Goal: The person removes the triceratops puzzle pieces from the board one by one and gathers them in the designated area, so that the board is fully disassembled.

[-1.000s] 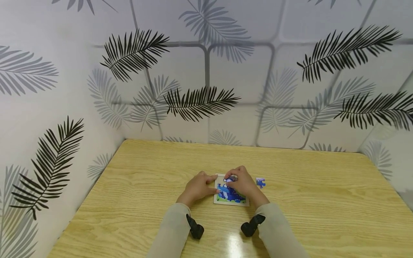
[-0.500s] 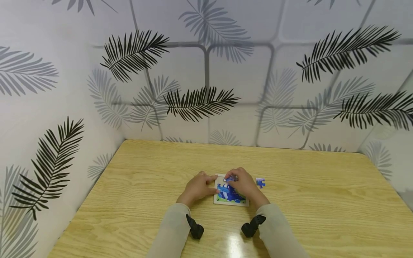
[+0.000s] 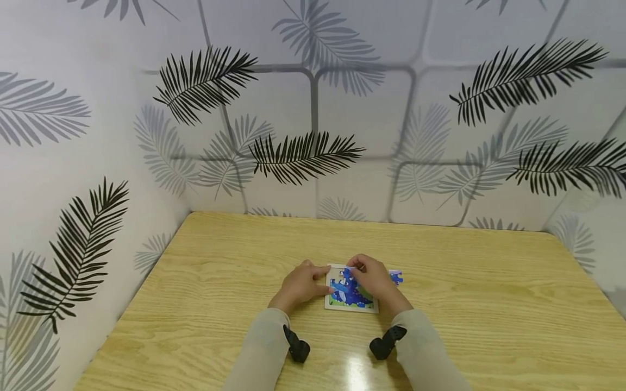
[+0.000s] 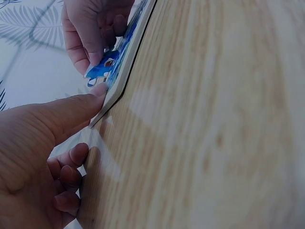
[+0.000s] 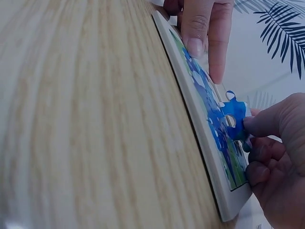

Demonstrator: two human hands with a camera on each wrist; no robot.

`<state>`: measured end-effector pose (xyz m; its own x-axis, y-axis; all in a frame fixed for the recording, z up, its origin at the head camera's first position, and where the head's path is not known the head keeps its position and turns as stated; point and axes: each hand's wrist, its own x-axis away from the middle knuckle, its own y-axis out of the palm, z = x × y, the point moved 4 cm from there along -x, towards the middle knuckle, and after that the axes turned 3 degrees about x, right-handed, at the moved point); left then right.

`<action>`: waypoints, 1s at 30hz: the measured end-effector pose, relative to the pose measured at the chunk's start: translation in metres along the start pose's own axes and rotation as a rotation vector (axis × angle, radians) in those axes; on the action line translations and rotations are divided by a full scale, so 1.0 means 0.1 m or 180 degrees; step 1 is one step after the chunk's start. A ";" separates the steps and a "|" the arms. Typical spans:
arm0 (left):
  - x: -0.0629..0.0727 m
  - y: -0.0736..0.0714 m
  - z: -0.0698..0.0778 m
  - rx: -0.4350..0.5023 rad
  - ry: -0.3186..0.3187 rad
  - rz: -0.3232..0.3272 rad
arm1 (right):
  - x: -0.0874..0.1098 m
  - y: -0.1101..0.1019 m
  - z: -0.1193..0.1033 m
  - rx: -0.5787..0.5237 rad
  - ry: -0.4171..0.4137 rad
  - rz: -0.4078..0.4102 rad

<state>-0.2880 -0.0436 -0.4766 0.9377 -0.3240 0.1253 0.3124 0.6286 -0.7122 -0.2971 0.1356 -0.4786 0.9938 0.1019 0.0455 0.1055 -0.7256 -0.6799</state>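
Note:
A small jigsaw puzzle of a blue dinosaur lies in a pale-rimmed puzzle tray [image 3: 342, 310] on the table. My left hand [image 3: 300, 283] steadies the tray's left side, thumb and index finger spread and fairly straight, their tips on it. Between thumb and fingers of my right hand [image 3: 374, 279] is a blue puzzle piece [image 5: 234, 114]. This piece stands tilted over the tray's upper part in the right wrist view, and the fingertips partly cover it. Another blue puzzle piece [image 3: 398, 277] sits on the table just right of the right hand, which partly hides it.
The wood-grain table [image 3: 220, 260] extends around the tray on all sides. Behind it rises a wall [image 3: 352, 119] with a leaf pattern. A black wrist camera [image 3: 297, 347] is strapped to the left sleeve, another black wrist camera [image 3: 386, 343] to the right.
My right hand has shifted slightly right, uncovering more of the dinosaur and covering part of the loose piece. The left hand keeps its place on the tray.

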 end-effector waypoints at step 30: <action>0.01 0.00 0.01 0.0020 -0.0055 0.0000 | 0.11 -0.60 0.31 -0.0214 -0.0031 0.0110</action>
<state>-0.2873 -0.0430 -0.4754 0.9402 -0.3116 0.1373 0.3132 0.6331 -0.7079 -0.2936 0.2013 -0.4605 0.9965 0.0823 0.0156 0.0737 -0.7729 -0.6302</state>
